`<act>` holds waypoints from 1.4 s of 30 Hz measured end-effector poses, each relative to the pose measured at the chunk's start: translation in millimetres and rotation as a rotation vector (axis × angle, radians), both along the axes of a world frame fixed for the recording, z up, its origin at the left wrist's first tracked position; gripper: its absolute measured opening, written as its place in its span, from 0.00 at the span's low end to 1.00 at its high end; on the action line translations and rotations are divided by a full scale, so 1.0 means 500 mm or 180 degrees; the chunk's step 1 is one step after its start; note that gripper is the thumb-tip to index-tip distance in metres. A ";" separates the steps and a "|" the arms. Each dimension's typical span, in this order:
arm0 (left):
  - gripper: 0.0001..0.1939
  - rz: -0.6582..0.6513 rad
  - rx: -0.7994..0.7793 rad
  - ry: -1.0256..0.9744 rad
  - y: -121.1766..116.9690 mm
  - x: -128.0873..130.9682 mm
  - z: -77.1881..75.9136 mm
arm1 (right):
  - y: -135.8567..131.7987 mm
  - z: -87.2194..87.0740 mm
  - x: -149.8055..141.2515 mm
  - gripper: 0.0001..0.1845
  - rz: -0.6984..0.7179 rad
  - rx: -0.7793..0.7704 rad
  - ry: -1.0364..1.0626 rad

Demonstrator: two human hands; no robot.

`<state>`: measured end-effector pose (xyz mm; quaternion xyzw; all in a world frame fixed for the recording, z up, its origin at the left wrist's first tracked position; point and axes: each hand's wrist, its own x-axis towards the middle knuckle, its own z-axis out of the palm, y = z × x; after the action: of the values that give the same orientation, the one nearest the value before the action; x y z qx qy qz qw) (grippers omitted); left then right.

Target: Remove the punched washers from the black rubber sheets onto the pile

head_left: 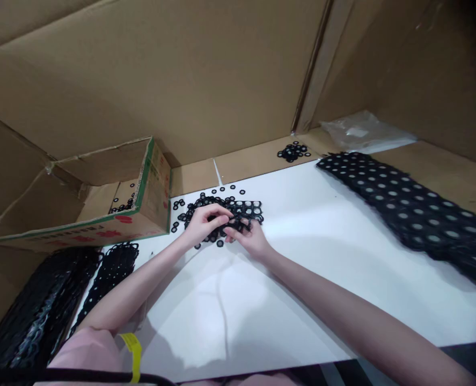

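Observation:
Near the middle of the white tabletop, my left hand (207,221) and my right hand (255,239) are close together over a black sheet with rows of round holes (253,207). Both have their fingers bent and pinched at the sheet's near edge; the exact contact is partly hidden by the fingers. Small black rings (200,203) lie in a pile under and behind my left hand. Several loose rings (232,187) are scattered around the pile.
An open cardboard box (159,187) on the left has some rings inside. Long black perforated strips (398,198) lie stacked at right, with more black strips (40,305) at left. Another ring heap (293,152) and a clear plastic bag (362,131) sit by the cardboard back wall (205,80).

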<state>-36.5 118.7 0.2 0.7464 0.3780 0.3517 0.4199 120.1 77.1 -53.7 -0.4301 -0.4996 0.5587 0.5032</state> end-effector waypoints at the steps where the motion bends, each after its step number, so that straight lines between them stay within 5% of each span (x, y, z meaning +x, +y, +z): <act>1: 0.08 -0.0046 0.0029 0.0015 0.000 -0.003 0.004 | 0.001 0.000 0.001 0.20 0.0011 0.0006 0.0010; 11: 0.10 0.0027 0.0123 -0.0072 0.005 -0.003 -0.023 | 0.005 -0.012 0.004 0.20 0.0069 0.0006 0.0054; 21: 0.10 0.0135 0.1140 0.0221 -0.012 0.009 -0.014 | 0.006 -0.006 0.005 0.20 0.0040 -0.0015 0.0121; 25: 0.08 -0.0028 0.1269 0.0337 -0.017 0.005 -0.011 | 0.004 -0.004 0.004 0.20 0.0002 -0.0021 0.0131; 29: 0.09 0.0270 0.1285 0.0361 -0.018 0.010 -0.018 | 0.003 -0.004 -0.001 0.21 0.0069 -0.0058 0.0097; 37: 0.11 0.1300 0.1298 0.0203 0.080 -0.028 -0.012 | -0.002 0.001 -0.002 0.20 0.0139 -0.0143 0.0061; 42: 0.08 0.1005 0.1614 0.0531 0.083 -0.056 -0.007 | -0.001 0.003 -0.002 0.20 0.0013 -0.0145 0.0200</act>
<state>-64.6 160.2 -3.3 0.7857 0.4227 0.4332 0.1279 119.1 76.7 -52.4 -0.4227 -0.4716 0.5842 0.5076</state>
